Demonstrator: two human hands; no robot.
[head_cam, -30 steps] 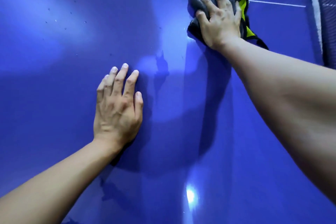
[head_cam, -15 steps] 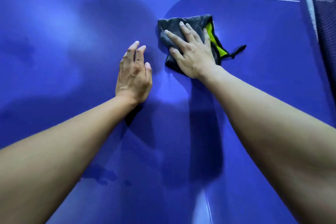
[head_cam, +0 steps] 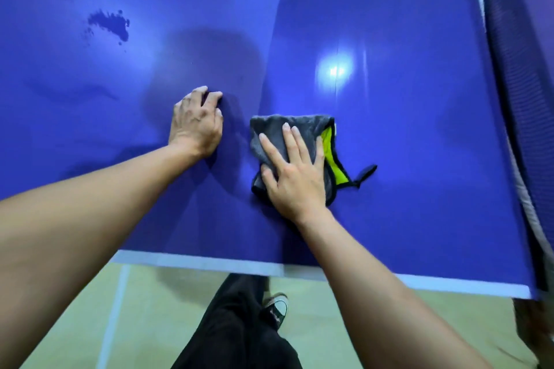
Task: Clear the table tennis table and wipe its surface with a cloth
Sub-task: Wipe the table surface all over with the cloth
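Glossy blue table tennis table point(head_cam: 419, 105): our right hand point(head_cam: 295, 172) presses flat on the folded grey-and-yellow cloth point(head_cam: 311, 123); our empty left hand point(head_cam: 195, 124) braces beside it, nearer the dark wet patch point(head_cam: 109, 24) up-left.

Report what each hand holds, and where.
Nothing gripped. Right hand presses flat on the folded grey cloth, over its middle; left hand rests on the blue table.

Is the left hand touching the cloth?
No, the left hand rests on the table, apart from the cloth under the right hand.
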